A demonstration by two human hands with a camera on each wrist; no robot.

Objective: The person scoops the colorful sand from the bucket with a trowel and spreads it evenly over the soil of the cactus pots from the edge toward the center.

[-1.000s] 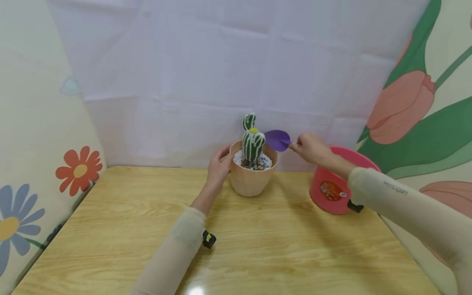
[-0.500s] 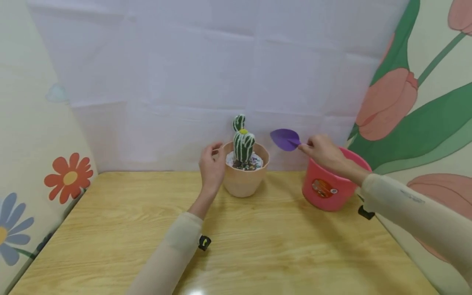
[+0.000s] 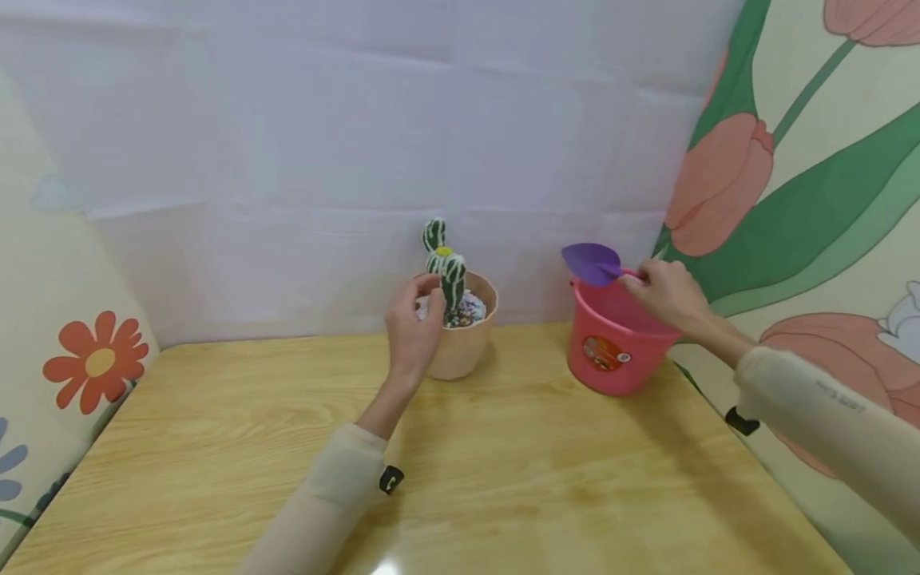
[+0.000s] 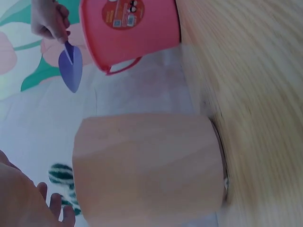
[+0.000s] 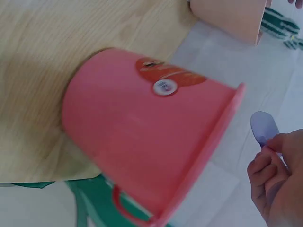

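My right hand [image 3: 668,295] grips a small purple hand trowel [image 3: 591,263] by its handle. The blade points left, above the rim of a pink bucket [image 3: 640,363]; in the right wrist view the trowel [image 5: 263,126] is clear of that rim. A green-and-white cactus [image 3: 453,283] stands in a peach plant pot [image 3: 460,355], among white and multicoloured pebbles. My left hand [image 3: 413,331] hovers at the pot's near left side, fingers loosely bent and holding nothing. It hides part of the pot's rim. The left wrist view has the pot [image 4: 147,165] filling its middle.
Pot and bucket stand towards the back of a wooden table [image 3: 517,479], with a gap between them. A white cloth [image 3: 323,160] hangs behind. Flower-painted walls [image 3: 826,224] flank the table. The bucket's handle [image 5: 125,208] hangs at its side.
My left hand has come off the pot's rim to just in front of it. The trowel has moved right with my right hand, from beside the cactus to above the bucket. The head view has turned right.
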